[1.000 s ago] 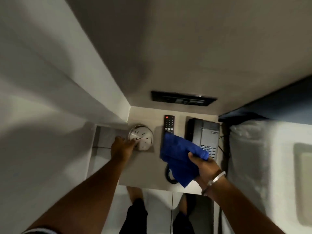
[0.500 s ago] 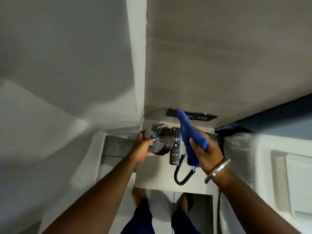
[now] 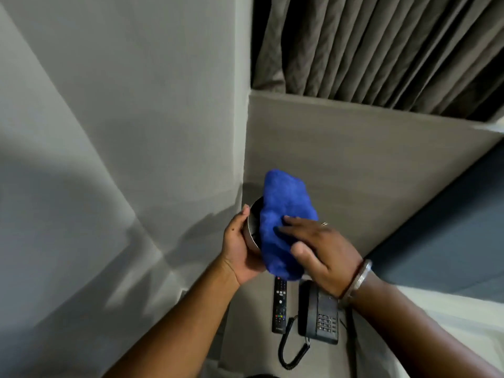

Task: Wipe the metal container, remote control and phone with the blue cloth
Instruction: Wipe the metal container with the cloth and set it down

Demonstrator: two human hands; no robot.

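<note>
My left hand (image 3: pixel 237 249) holds the round metal container (image 3: pixel 253 227) up in the air, gripping it from the left and below. The blue cloth (image 3: pixel 283 214) is draped over most of the container, so only its left rim shows. My right hand (image 3: pixel 321 252), with a metal bracelet on the wrist, presses flat on the cloth against the container. Below, on the bedside table (image 3: pixel 245 323), lie the black remote control (image 3: pixel 279 304) and, to its right, the black phone (image 3: pixel 319 315) with its coiled cord (image 3: pixel 289 347).
A grey wall (image 3: pixel 122 132) closes the left side and a padded headboard panel (image 3: pixel 341 165) stands behind the table. Pleated curtains (image 3: pixel 381 45) hang above. The white bed (image 3: pixel 450 323) borders the table on the right.
The container has been lifted higher off the table in my left hand. My right hand brought the blue cloth over onto the container and now presses on it. The view tilted upward.
</note>
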